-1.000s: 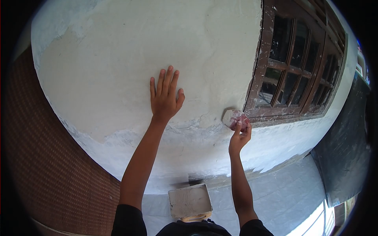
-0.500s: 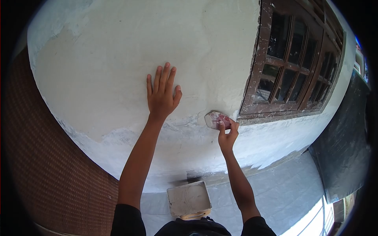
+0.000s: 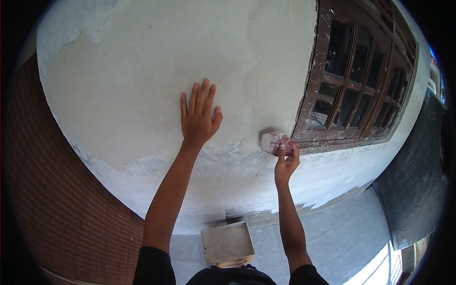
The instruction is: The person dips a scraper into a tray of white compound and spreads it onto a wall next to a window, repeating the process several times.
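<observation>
Left hand point(image 3: 197, 121) spread on wall point(image 3: 142, 95); to its right, right hand point(image 3: 287, 164) pinches white-smeared red pad point(image 3: 274, 142) beside window frame point(image 3: 332, 135); slack pinch could drop pad, rightward drift could scuff frame

Home; paned window point(image 3: 354, 81), plastered wall point(image 3: 128, 95)
</observation>
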`<state>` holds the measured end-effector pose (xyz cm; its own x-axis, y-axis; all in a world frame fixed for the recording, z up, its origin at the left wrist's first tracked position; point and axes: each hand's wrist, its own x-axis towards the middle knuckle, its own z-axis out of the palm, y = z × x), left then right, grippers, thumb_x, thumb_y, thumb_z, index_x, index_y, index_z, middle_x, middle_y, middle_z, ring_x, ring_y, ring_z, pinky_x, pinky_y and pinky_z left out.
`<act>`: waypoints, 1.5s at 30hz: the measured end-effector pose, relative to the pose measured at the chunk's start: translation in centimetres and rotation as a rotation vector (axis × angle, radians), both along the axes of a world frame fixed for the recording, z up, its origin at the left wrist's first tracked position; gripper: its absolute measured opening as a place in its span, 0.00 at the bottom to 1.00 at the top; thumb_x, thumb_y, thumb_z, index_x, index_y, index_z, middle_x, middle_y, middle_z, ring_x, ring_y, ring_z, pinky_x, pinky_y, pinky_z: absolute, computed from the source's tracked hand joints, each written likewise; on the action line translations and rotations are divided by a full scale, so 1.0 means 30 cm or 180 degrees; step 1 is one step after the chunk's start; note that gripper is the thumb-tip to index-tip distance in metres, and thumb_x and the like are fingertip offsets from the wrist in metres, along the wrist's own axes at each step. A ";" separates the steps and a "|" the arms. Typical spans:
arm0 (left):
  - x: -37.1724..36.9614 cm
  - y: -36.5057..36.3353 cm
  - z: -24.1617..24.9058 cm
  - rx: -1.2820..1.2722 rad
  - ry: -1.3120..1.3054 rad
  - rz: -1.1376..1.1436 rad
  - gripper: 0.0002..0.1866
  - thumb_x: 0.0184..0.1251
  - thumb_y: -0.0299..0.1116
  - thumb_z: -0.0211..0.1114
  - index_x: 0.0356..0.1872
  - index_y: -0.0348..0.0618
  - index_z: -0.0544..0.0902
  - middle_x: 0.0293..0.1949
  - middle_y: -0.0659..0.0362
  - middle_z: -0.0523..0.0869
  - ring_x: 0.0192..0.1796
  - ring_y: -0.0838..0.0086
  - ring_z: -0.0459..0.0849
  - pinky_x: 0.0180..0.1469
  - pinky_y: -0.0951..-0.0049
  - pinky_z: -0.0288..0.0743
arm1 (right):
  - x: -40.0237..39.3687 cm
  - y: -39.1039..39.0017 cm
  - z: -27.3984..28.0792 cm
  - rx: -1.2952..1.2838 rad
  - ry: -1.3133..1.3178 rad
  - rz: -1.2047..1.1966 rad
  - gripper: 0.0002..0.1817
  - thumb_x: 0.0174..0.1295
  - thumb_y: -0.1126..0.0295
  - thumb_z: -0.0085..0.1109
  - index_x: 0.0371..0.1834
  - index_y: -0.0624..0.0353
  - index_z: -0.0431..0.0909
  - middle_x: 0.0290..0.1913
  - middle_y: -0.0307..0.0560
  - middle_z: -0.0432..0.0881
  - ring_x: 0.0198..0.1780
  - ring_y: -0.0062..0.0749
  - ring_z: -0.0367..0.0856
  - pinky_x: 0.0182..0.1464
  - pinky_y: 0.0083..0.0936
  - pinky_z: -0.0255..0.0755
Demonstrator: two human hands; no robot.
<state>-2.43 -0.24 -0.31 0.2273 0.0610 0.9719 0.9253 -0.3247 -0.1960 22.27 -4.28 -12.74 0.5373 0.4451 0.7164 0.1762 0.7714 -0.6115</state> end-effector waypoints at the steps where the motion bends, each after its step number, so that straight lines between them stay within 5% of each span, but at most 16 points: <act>1: 0.005 0.001 -0.002 -0.0005 -0.0002 -0.0007 0.29 0.66 0.37 0.56 0.70 0.48 0.68 0.73 0.58 0.66 0.76 0.62 0.61 0.76 0.46 0.46 | -0.008 0.018 -0.042 0.0041 -0.0718 -0.0211 0.14 0.62 0.74 0.65 0.50 0.64 0.79 0.39 0.47 0.78 0.41 0.28 0.76 0.44 0.24 0.72; 3: 0.004 0.004 -0.004 -0.0002 -0.0006 -0.0057 0.29 0.66 0.37 0.56 0.70 0.48 0.68 0.73 0.57 0.66 0.76 0.62 0.61 0.76 0.46 0.46 | -0.043 0.012 -0.038 0.0236 -0.1807 -0.0560 0.15 0.57 0.73 0.69 0.47 0.65 0.81 0.36 0.49 0.76 0.37 0.32 0.74 0.44 0.22 0.71; 5: 0.004 0.000 -0.006 0.0013 -0.0004 -0.0085 0.29 0.66 0.37 0.56 0.70 0.48 0.68 0.73 0.57 0.66 0.76 0.61 0.61 0.76 0.46 0.46 | -0.036 0.015 -0.001 -0.0335 -0.1197 -0.0622 0.15 0.61 0.72 0.67 0.49 0.64 0.79 0.39 0.48 0.78 0.40 0.29 0.75 0.46 0.23 0.71; 7: 0.002 -0.004 -0.001 -0.0045 0.0006 -0.0014 0.30 0.66 0.36 0.57 0.70 0.48 0.68 0.73 0.58 0.66 0.76 0.62 0.60 0.76 0.46 0.46 | -0.011 0.038 0.056 -0.0114 0.0569 -0.0198 0.13 0.66 0.74 0.63 0.52 0.66 0.77 0.38 0.42 0.79 0.42 0.24 0.76 0.48 0.22 0.71; 9: 0.003 -0.002 -0.004 -0.0022 0.0003 -0.0008 0.30 0.66 0.36 0.57 0.70 0.48 0.68 0.73 0.58 0.66 0.76 0.62 0.60 0.76 0.47 0.46 | -0.005 0.010 0.068 -0.0115 0.0878 0.0106 0.14 0.68 0.75 0.60 0.54 0.67 0.75 0.41 0.41 0.78 0.47 0.22 0.76 0.52 0.22 0.71; 13: 0.003 0.004 -0.006 -0.0002 0.0001 -0.0009 0.29 0.66 0.36 0.57 0.70 0.48 0.68 0.73 0.58 0.66 0.76 0.62 0.60 0.76 0.47 0.46 | -0.047 0.023 -0.028 0.0017 -0.1335 -0.0502 0.16 0.61 0.74 0.66 0.52 0.64 0.79 0.37 0.46 0.75 0.39 0.29 0.73 0.46 0.23 0.68; 17: 0.001 0.002 -0.002 0.0026 0.0000 0.0011 0.29 0.67 0.36 0.57 0.70 0.48 0.68 0.73 0.57 0.66 0.76 0.62 0.61 0.76 0.47 0.46 | -0.002 0.017 0.058 -0.0114 0.0968 0.0115 0.15 0.66 0.73 0.61 0.54 0.66 0.76 0.36 0.44 0.76 0.42 0.26 0.76 0.48 0.24 0.71; 19: 0.005 0.000 -0.003 -0.0019 0.0009 0.0038 0.28 0.67 0.37 0.56 0.70 0.48 0.68 0.73 0.57 0.67 0.76 0.61 0.61 0.76 0.47 0.47 | -0.006 0.009 0.054 0.0058 0.1213 0.0119 0.15 0.68 0.75 0.59 0.55 0.66 0.74 0.37 0.43 0.76 0.45 0.25 0.76 0.49 0.24 0.72; 22: 0.004 0.001 -0.004 0.0032 0.0006 0.0004 0.29 0.67 0.37 0.56 0.70 0.47 0.68 0.73 0.57 0.67 0.76 0.61 0.61 0.75 0.46 0.47 | -0.049 0.013 -0.063 -0.0121 -0.1045 -0.0075 0.15 0.59 0.77 0.66 0.50 0.64 0.79 0.37 0.47 0.76 0.41 0.30 0.76 0.45 0.25 0.71; 25: 0.000 0.010 -0.009 0.0003 0.0000 -0.0044 0.29 0.67 0.37 0.56 0.70 0.47 0.68 0.73 0.57 0.67 0.76 0.61 0.60 0.75 0.45 0.47 | -0.054 0.029 -0.087 0.0040 -0.1823 -0.0612 0.15 0.59 0.75 0.67 0.50 0.63 0.79 0.38 0.49 0.77 0.39 0.31 0.75 0.43 0.25 0.71; 29: 0.000 0.002 -0.006 -0.0014 0.0016 0.0045 0.29 0.67 0.37 0.56 0.70 0.47 0.68 0.73 0.57 0.66 0.76 0.61 0.60 0.75 0.46 0.47 | 0.035 0.030 -0.014 -0.0100 0.1135 -0.0070 0.13 0.71 0.68 0.57 0.52 0.65 0.76 0.48 0.46 0.80 0.43 0.21 0.75 0.46 0.21 0.74; 31: 0.005 0.002 -0.005 0.0020 0.0019 0.0053 0.29 0.67 0.37 0.56 0.70 0.47 0.68 0.73 0.57 0.66 0.76 0.61 0.60 0.76 0.46 0.47 | 0.027 0.002 -0.018 -0.0011 0.0962 0.0199 0.13 0.69 0.71 0.59 0.52 0.65 0.76 0.44 0.46 0.79 0.43 0.24 0.76 0.48 0.22 0.73; 35: 0.005 0.006 -0.011 0.0005 0.0016 0.0014 0.29 0.66 0.37 0.56 0.70 0.48 0.68 0.73 0.57 0.66 0.76 0.61 0.60 0.75 0.45 0.46 | -0.030 0.019 -0.147 0.0113 -0.1775 -0.0348 0.16 0.59 0.79 0.65 0.51 0.65 0.77 0.38 0.47 0.75 0.38 0.28 0.74 0.43 0.22 0.69; 39: 0.007 0.005 -0.006 0.0009 0.0005 0.0010 0.30 0.66 0.36 0.56 0.70 0.48 0.67 0.73 0.57 0.66 0.76 0.61 0.60 0.76 0.46 0.46 | 0.041 0.049 -0.093 -0.0429 0.0594 -0.0167 0.14 0.72 0.69 0.56 0.54 0.65 0.74 0.42 0.42 0.79 0.40 0.22 0.77 0.45 0.24 0.75; 41: 0.003 0.004 -0.006 0.0002 0.0003 0.0038 0.30 0.66 0.36 0.57 0.70 0.48 0.67 0.73 0.57 0.66 0.76 0.61 0.60 0.76 0.46 0.46 | 0.064 0.026 -0.055 -0.0004 0.1074 -0.0164 0.13 0.73 0.68 0.55 0.54 0.64 0.74 0.44 0.43 0.81 0.41 0.21 0.78 0.46 0.24 0.76; 45: 0.005 0.013 -0.007 0.0013 -0.0002 0.0015 0.30 0.66 0.36 0.57 0.70 0.48 0.67 0.73 0.56 0.66 0.76 0.61 0.60 0.76 0.46 0.46 | 0.016 0.028 -0.155 -0.0032 -0.1215 -0.0453 0.10 0.69 0.74 0.58 0.51 0.63 0.75 0.43 0.42 0.79 0.43 0.21 0.75 0.47 0.19 0.70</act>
